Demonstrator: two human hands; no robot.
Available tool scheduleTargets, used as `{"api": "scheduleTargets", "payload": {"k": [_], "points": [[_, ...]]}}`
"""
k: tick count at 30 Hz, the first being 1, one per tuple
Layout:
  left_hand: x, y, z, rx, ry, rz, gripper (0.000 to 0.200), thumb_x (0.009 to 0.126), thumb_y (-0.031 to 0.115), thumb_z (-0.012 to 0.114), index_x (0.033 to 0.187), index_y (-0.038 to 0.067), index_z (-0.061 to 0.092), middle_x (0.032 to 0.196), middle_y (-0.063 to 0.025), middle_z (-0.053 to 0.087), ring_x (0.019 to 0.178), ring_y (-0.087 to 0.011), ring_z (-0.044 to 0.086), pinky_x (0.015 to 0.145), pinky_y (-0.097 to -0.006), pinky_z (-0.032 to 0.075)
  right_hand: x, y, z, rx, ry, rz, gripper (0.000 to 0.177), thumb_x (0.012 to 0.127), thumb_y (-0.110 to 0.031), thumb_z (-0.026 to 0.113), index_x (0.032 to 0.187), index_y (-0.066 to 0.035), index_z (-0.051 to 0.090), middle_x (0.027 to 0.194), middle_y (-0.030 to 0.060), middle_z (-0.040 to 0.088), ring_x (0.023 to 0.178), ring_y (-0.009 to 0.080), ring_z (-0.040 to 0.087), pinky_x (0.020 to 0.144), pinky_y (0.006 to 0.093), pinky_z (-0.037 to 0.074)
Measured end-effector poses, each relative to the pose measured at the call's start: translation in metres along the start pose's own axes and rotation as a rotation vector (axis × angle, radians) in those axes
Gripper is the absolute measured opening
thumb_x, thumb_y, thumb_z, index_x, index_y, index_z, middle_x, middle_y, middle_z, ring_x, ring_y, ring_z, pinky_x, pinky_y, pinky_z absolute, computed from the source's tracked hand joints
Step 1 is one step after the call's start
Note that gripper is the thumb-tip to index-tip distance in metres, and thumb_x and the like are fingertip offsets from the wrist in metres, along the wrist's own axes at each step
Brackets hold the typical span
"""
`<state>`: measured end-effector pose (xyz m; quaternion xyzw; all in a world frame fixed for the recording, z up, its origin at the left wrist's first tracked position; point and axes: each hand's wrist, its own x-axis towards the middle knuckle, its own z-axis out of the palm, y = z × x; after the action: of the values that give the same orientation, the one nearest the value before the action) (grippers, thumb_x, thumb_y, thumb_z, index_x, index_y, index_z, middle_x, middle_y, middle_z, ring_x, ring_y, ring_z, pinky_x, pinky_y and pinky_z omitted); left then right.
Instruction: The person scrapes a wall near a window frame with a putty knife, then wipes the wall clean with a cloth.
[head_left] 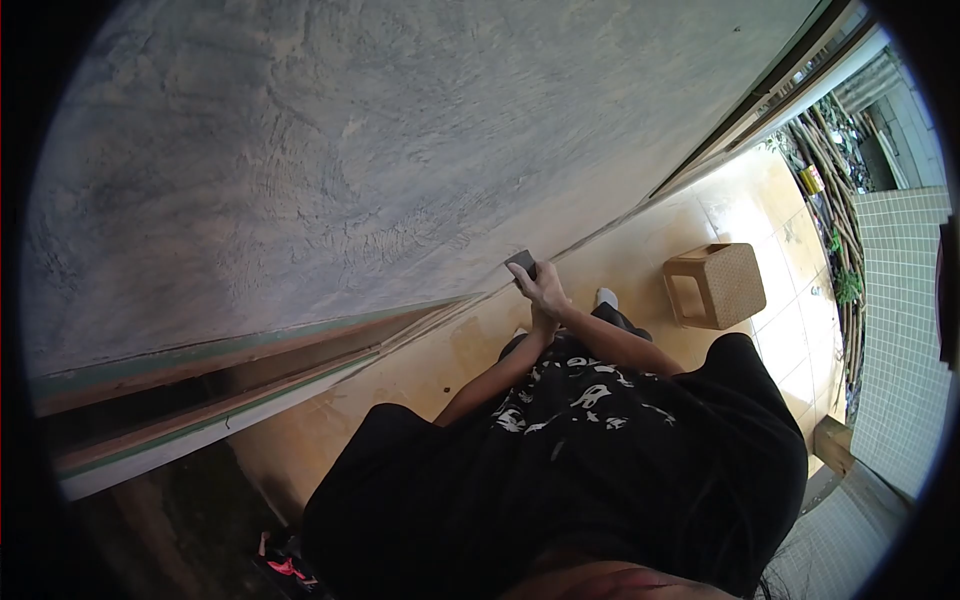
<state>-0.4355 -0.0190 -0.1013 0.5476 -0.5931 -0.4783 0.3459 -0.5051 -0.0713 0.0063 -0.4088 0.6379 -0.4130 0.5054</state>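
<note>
My right hand (546,288) is closed around a small dark grey block (521,264), thumb on its near left side. The block is right at the rough grey plastered wall (330,170), low down near the floor line. My left hand (543,322) comes in from the left and meets my right wrist. Its fingers are mostly hidden behind the right hand and forearm.
A brown woven-pattern plastic stool (735,287) stands on the tiled floor (655,262) to the right. A recessed opening with a green-edged ledge (210,352) is at lower left. Bamboo poles (838,170) lie beyond the floor's far edge.
</note>
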Motion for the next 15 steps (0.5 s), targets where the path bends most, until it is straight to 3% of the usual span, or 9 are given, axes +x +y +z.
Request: {"api": "scheduleTargets", "payload": {"k": [7, 9, 10, 11, 13, 15], "points": [[-0.014, 0.002, -0.013, -0.105, -0.112, -0.200, 0.019, 0.083, 0.016, 0.068, 0.083, 0.000, 0.058, 0.065, -0.0086, 0.057, 0.056, -0.0206, 0.057, 0.052, -0.0352, 0.044, -0.007, -0.012, 0.000, -0.052, 0.033, 0.018, 0.055, 0.088, -0.045, 0.062, 0.067, 0.006, 0.062, 0.059, 0.0143, 0.064, 0.051, 0.0208, 0.063, 0.052, 0.0338, 0.049], [-0.017, 0.007, -0.002, -0.135, -0.139, -0.258, 0.019, 0.083, 0.016, 0.068, 0.083, 0.000, 0.058, 0.064, -0.0084, 0.056, 0.055, -0.0202, 0.056, 0.052, -0.0348, 0.043, -0.007, -0.027, 0.002, -0.058, 0.067, -0.053, 0.053, 0.088, -0.043, 0.062, 0.066, 0.005, 0.063, 0.062, 0.0153, 0.065, 0.053, 0.0229, 0.065, 0.053, 0.0343, 0.050], [-0.013, 0.006, -0.013, -0.155, -0.153, -0.287, 0.019, 0.083, 0.016, 0.068, 0.082, 0.000, 0.058, 0.064, -0.0083, 0.056, 0.055, -0.0201, 0.056, 0.051, -0.0346, 0.043, -0.018, -0.065, 0.003, -0.078, 0.182, -0.327, 0.048, 0.088, -0.041, 0.063, 0.071, 0.004, 0.064, 0.064, 0.0155, 0.066, 0.054, 0.0239, 0.067, 0.054, 0.0340, 0.051], [-0.018, 0.004, -0.024, -0.183, -0.158, -0.335, 0.019, 0.083, 0.016, 0.067, 0.082, 0.000, 0.058, 0.064, -0.0082, 0.056, 0.054, -0.0199, 0.056, 0.051, -0.0344, 0.043, -0.022, -0.068, 0.000, -0.088, 0.163, -0.312, 0.048, 0.088, -0.041, 0.063, 0.071, 0.004, 0.064, 0.064, 0.0155, 0.066, 0.054, 0.0239, 0.067, 0.054, 0.0340, 0.051], [-0.019, 0.002, -0.031, -0.215, -0.177, -0.425, 0.019, 0.083, 0.016, 0.067, 0.082, 0.000, 0.058, 0.063, -0.0080, 0.056, 0.054, -0.0196, 0.056, 0.050, -0.0341, 0.043, -0.020, -0.074, 0.002, -0.160, 0.007, -0.129, 0.047, 0.085, -0.047, 0.064, 0.075, -0.001, 0.065, 0.066, 0.0154, 0.063, 0.069, 0.0310, 0.062, 0.067, 0.0392, 0.050], [-0.010, 0.010, -0.038, -0.259, -0.200, -0.466, 0.019, 0.083, 0.016, 0.067, 0.081, 0.000, 0.057, 0.062, -0.0078, 0.055, 0.053, -0.0192, 0.055, 0.049, -0.0337, 0.043, -0.020, -0.082, -0.001, -0.047, -0.050, -0.094, 0.046, 0.085, -0.046, 0.063, 0.074, -0.001, 0.064, 0.066, 0.0155, 0.063, 0.070, 0.0307, 0.063, 0.066, 0.0385, 0.049]]}}
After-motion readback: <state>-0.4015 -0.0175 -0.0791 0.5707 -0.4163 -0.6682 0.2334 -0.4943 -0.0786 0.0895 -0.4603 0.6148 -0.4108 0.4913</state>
